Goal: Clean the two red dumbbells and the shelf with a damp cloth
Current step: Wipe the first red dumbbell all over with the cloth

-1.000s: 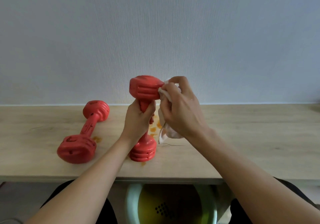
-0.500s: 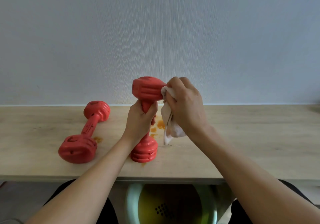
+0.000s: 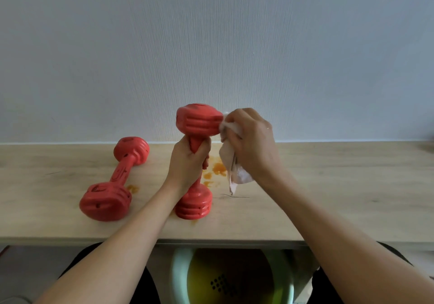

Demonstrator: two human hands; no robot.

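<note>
One red dumbbell (image 3: 198, 121) stands upright on the wooden shelf (image 3: 328, 186), its lower head resting on the board. My left hand (image 3: 187, 162) grips its handle. My right hand (image 3: 251, 144) holds a crumpled white cloth (image 3: 232, 162) and presses it against the right side of the upper head. A second red dumbbell (image 3: 115, 181) lies on its side to the left, apart from both hands. Orange stains (image 3: 217, 169) mark the shelf between and beside the dumbbells.
A pale grey wall rises right behind the shelf. Below the shelf's front edge sits a light green basin (image 3: 178, 278) with yellowish water. A thin dark thread (image 3: 234, 196) lies on the board near the cloth.
The upright dumbbell has shifted slightly to the right. My right hand has slid the cloth along the right side of the upper head, and more of the orange stains show.
</note>
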